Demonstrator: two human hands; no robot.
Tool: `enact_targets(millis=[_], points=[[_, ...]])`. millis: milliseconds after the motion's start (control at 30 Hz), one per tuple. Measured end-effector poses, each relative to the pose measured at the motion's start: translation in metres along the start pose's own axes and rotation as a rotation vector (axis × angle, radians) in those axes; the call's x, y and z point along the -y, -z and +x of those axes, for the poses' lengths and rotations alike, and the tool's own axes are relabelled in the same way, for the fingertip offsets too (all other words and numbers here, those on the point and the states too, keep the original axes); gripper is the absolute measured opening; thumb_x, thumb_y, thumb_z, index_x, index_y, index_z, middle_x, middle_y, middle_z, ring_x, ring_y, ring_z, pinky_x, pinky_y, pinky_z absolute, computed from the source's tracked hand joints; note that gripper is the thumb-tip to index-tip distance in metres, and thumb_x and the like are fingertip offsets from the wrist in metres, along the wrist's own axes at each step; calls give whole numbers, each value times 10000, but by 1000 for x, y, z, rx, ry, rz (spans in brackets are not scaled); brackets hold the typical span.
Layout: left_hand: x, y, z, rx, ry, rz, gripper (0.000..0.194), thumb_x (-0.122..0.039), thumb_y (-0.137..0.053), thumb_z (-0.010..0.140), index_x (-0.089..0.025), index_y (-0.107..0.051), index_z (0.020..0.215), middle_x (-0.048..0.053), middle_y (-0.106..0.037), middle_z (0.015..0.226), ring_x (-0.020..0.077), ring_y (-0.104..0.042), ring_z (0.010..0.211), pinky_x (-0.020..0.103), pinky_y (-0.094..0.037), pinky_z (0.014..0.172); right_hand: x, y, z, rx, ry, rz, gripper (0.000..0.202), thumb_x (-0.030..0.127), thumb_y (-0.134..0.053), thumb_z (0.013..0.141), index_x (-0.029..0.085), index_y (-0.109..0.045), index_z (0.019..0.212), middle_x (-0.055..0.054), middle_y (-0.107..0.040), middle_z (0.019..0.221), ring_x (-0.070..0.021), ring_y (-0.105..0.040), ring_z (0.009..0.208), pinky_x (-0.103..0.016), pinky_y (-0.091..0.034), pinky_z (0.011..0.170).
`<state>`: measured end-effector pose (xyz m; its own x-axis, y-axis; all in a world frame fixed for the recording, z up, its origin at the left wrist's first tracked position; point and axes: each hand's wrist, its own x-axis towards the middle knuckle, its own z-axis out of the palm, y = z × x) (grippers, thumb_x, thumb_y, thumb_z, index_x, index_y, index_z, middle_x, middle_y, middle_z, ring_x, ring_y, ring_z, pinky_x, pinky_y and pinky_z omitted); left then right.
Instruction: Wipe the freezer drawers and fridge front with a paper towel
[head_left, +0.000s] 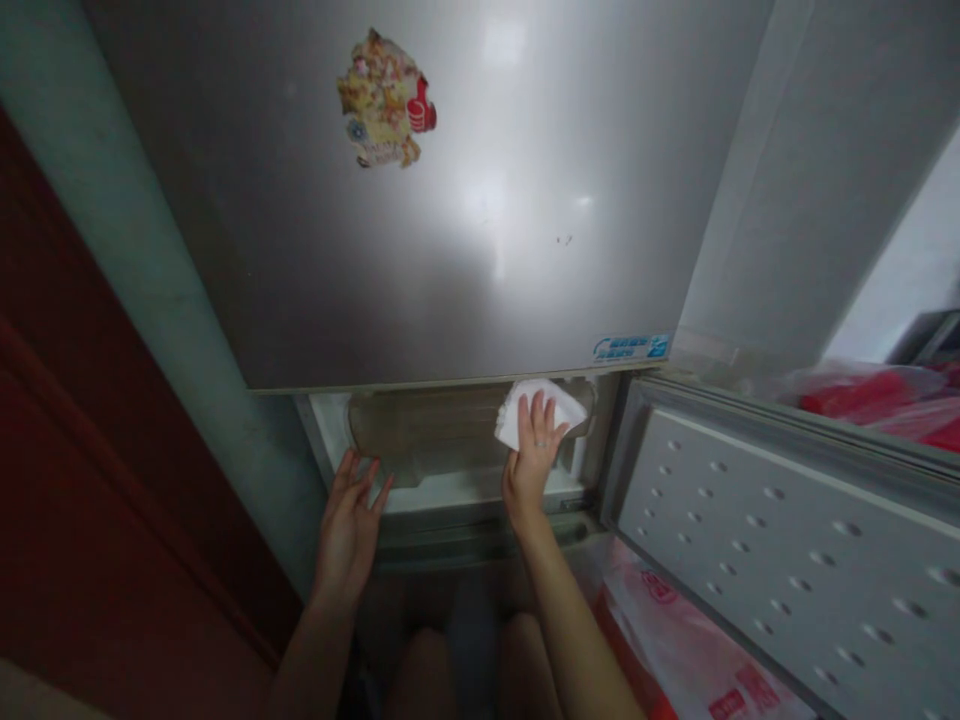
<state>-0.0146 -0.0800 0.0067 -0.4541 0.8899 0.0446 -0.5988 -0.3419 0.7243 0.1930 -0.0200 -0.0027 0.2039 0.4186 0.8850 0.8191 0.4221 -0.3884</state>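
Note:
My right hand (534, 455) presses a folded white cloth (536, 410) against the right part of a translucent brownish drawer front (427, 430), inside the lower fridge compartment. A ring shows on one of its fingers. At the drawer's lower left corner, my left hand (352, 515) has its fingers apart, with nothing in it, close to the compartment's white edge. Above both hands is the closed silver upper fridge door (465, 200), which bears a colourful sticker (384, 100).
The lower door (780, 540) stands open on the right, its dimpled inner panel facing up. Plastic bags with red print (697, 640) lie beneath it, and red bags (862, 395) behind it. A dark red panel (112, 480) and green wall (150, 250) bound the left.

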Motion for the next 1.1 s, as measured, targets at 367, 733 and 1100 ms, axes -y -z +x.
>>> enact_targets(millis=[367, 733, 1100], points=[[0, 1, 3, -15, 38, -41, 246, -179, -500, 864, -273, -683, 1000, -22, -515, 1374, 163, -485, 1230, 314, -465, 989, 108, -55, -13, 298, 419, 44, 519, 182, -366, 932, 183, -307, 1448, -77, -239, 1526, -244, -21, 1450, -623, -120, 1125], [-7, 1, 2, -81, 64, -2, 270, -228, -440, 907, -249, -709, 926, -16, -530, 1353, 177, -479, 1252, 452, -338, 1109, 59, -27, 4, 323, 825, -85, 433, 222, -324, 964, 166, -399, 1387, -24, -252, 1523, -225, -92, 1445, -603, -104, 1149], [-3, 7, 4, -41, 35, 15, 295, -210, -417, 924, -248, -706, 966, -7, -485, 1414, 211, -417, 1321, 499, -290, 1108, -73, 53, 14, 96, 275, -169, 624, 70, -303, 894, 302, -233, 1469, -52, -229, 1534, -240, -131, 1440, -603, -138, 1124]])
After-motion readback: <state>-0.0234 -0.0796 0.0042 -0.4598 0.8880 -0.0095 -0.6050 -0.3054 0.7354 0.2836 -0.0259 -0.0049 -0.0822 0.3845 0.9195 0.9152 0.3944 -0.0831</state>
